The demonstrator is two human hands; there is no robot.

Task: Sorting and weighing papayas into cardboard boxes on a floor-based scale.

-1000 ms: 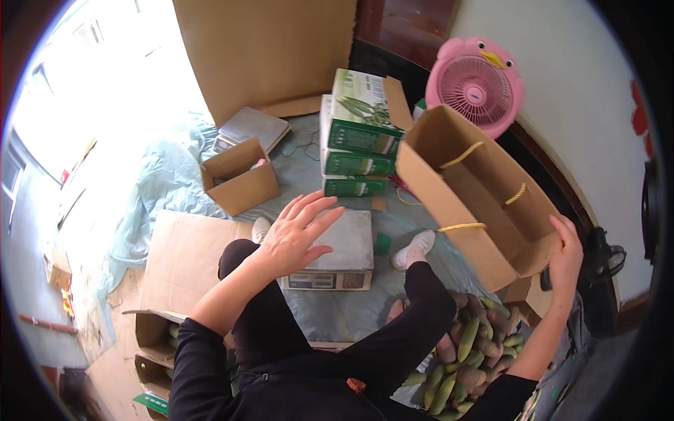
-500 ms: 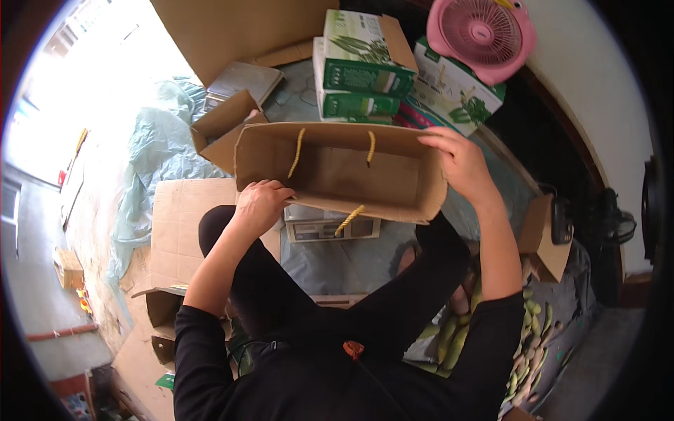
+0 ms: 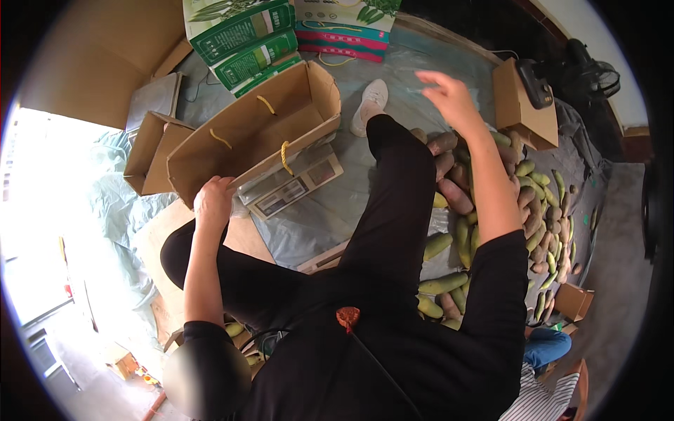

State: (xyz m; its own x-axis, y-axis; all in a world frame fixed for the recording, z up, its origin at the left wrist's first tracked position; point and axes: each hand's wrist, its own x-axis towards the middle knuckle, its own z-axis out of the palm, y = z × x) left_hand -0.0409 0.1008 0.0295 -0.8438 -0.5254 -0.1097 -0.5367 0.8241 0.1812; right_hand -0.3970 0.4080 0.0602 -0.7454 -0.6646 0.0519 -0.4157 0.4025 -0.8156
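An open, empty-looking cardboard box [image 3: 317, 97] with yellow rope handles stands tilted across the view, its long side angled up to the right. My left hand [image 3: 213, 201] is closed on the rim at its near left corner. Just in front of the box, partly covered by it, is a flat scale [image 3: 300, 188] with a display panel. My right hand [image 3: 449, 104] is off the box, raised in the air to the right with its fingers apart and nothing in them. Beneath and beside my right forearm lie reddish-brown tubers [image 3: 455, 195] and long green vegetables [image 3: 442, 283].
Green-and-white printed cartons [image 3: 246, 52] are stacked at the back, with pink and teal boxes [image 3: 342, 43] beside them. A smaller open carton [image 3: 156, 154] sits left of the box. At right are a brown carton [image 3: 523, 105] and a small black fan [image 3: 597, 74]. Another person's striped garment [image 3: 544, 396] shows lower right.
My right hand has let go of the box's right end and moved away. The box has turned, its right end swinging farther from me. My view has shifted right, showing more vegetables.
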